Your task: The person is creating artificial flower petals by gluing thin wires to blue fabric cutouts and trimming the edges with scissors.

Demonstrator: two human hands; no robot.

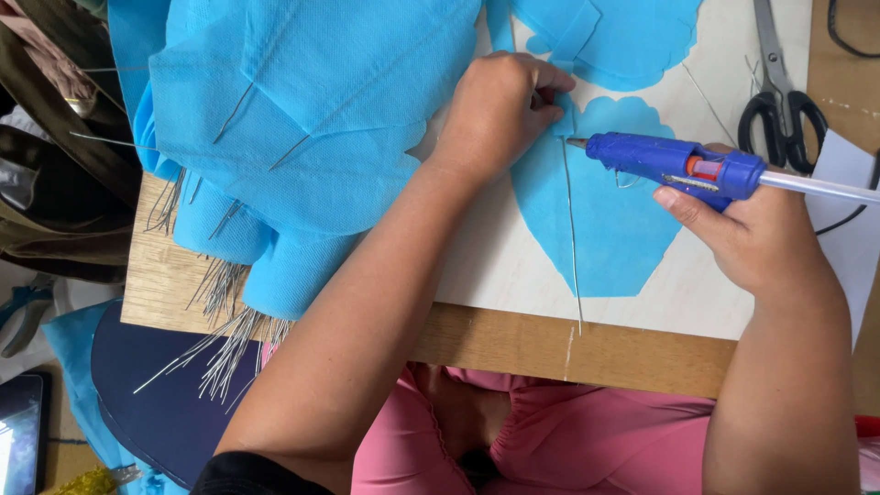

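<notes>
A blue petal-shaped piece of fabric [610,215] lies flat on a pale board [495,266], with a thin metal wire [571,229] running down its middle. My left hand [500,105] presses its fingers on the petal's top edge at the wire's upper end. My right hand [747,229] grips a blue glue gun [678,165] with a clear glue stick at its back. The gun's nozzle points left and sits just beside the top of the wire.
A pile of finished blue fabric petals [302,128] with wire stems sticking out covers the left of the wooden table [568,353]. More blue cut pieces [605,37] lie at the top. Black-handled scissors [777,87] rest at the upper right.
</notes>
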